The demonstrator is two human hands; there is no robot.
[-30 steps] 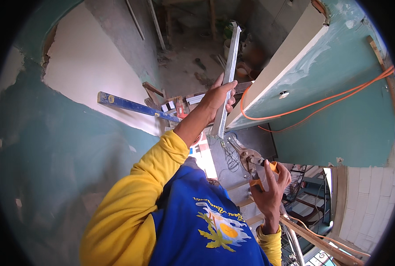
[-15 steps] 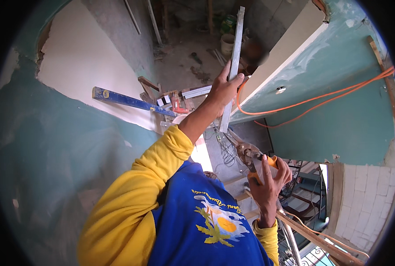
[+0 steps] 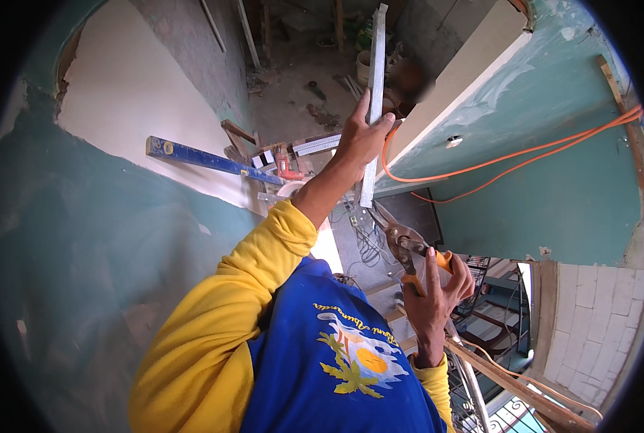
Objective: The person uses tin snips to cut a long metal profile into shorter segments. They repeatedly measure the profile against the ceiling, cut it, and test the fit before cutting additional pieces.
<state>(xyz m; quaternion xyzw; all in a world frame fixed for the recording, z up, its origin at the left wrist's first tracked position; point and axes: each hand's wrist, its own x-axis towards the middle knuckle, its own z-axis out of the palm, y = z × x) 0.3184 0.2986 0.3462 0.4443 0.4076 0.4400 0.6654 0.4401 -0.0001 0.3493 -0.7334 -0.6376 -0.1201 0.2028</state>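
Two hands, viewed from above. The left hand (image 3: pixel 365 137) is closed around a narrow metal strip (image 3: pixel 377 61), nearer its lower end. The right hand (image 3: pixel 441 294) grasps metal snips (image 3: pixel 403 242), their orange handles apart; the blades lie at the strip's lower end, though contact cannot be made out. To the left, a blue level (image 3: pixel 206 160) and a red drill (image 3: pixel 289 170); to the right, an orange cable (image 3: pixel 473 171) crosses before a green wall (image 3: pixel 531 216).
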